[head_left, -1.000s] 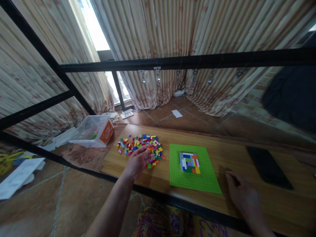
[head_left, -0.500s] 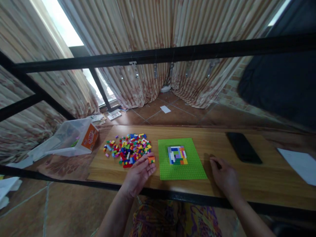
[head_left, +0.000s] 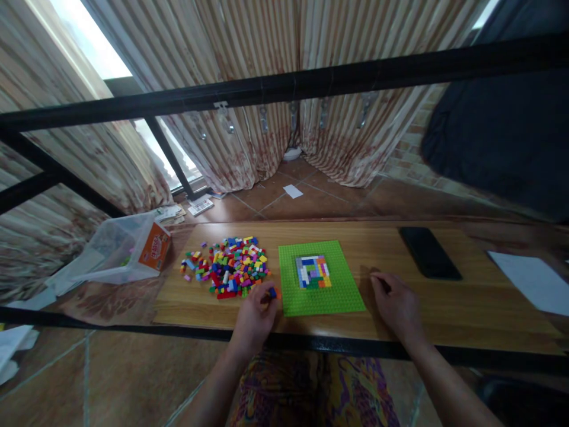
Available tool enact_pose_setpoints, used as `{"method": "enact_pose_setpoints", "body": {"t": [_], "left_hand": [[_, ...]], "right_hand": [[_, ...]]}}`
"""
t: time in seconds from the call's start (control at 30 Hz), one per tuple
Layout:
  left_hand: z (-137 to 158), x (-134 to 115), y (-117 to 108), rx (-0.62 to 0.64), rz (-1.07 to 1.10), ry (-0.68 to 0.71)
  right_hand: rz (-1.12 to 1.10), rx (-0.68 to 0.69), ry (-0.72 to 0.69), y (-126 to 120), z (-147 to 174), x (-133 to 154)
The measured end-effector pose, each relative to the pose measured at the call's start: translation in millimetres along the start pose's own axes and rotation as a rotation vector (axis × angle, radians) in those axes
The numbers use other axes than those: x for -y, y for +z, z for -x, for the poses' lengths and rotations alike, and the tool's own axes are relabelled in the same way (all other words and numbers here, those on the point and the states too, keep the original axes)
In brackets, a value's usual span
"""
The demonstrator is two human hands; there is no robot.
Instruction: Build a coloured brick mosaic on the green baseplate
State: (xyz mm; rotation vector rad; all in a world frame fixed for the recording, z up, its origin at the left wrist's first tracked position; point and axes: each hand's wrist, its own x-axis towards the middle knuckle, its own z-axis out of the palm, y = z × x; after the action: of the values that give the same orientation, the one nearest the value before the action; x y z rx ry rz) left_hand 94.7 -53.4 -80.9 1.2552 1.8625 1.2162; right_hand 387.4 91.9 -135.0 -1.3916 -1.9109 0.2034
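Observation:
My left hand (head_left: 254, 315) is closed in a pinch just left of the green baseplate (head_left: 291, 302). A small blue brick (head_left: 272, 292) shows at its fingertips. Right beside that is an orange brick (head_left: 278, 293); whether the fingers hold it too I cannot tell. Near the middle of the baseplate sits a low square build (head_left: 315, 271) of white, blue, purple, orange, yellow and green bricks. My right hand (head_left: 399, 305) rests on the wooden table right of the baseplate, fingers curled in and no brick showing in them. A pile of loose coloured bricks (head_left: 235, 267) lies beyond my left hand.
A black phone (head_left: 430, 253) lies right of my right hand, with white paper (head_left: 533, 281) farther right. Left of the wooden table (head_left: 195, 311) stands a clear plastic bin (head_left: 118, 249) with an orange label. A black metal bar (head_left: 249, 92) crosses before the curtains.
My left hand has turned over from palm up to a pinch. The orange brick on its fingers is now lower, and a blue brick shows. My right hand keeps its place; the view has shifted slightly.

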Motion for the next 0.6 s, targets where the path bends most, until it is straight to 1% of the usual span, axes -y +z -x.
{"method": "enact_pose_setpoints", "body": {"t": [0.07,0.13,0.27,0.4,0.6], "left_hand": [[1.0,6.2,-5.3,-0.052,-0.189,0.073],[2.3,11.9,-10.5,-0.080,-0.338,0.108],[4.2,20.8,-17.4,-0.095,-0.517,0.147],[1.5,24.4,-17.5,-0.093,-0.578,0.186],[-5.2,23.1,-9.9,-0.077,-0.548,0.219]], "right_hand": [[0.004,0.004,-0.002,0.4,0.4,-1.0],[0.012,0.002,-0.002,0.9,1.0,-2.2],[0.042,0.002,-0.007,1.6,2.5,-4.2],[0.050,-0.007,-0.026,1.0,3.0,-5.0],[0.101,0.004,-0.057,-1.5,3.7,-7.1]]}}
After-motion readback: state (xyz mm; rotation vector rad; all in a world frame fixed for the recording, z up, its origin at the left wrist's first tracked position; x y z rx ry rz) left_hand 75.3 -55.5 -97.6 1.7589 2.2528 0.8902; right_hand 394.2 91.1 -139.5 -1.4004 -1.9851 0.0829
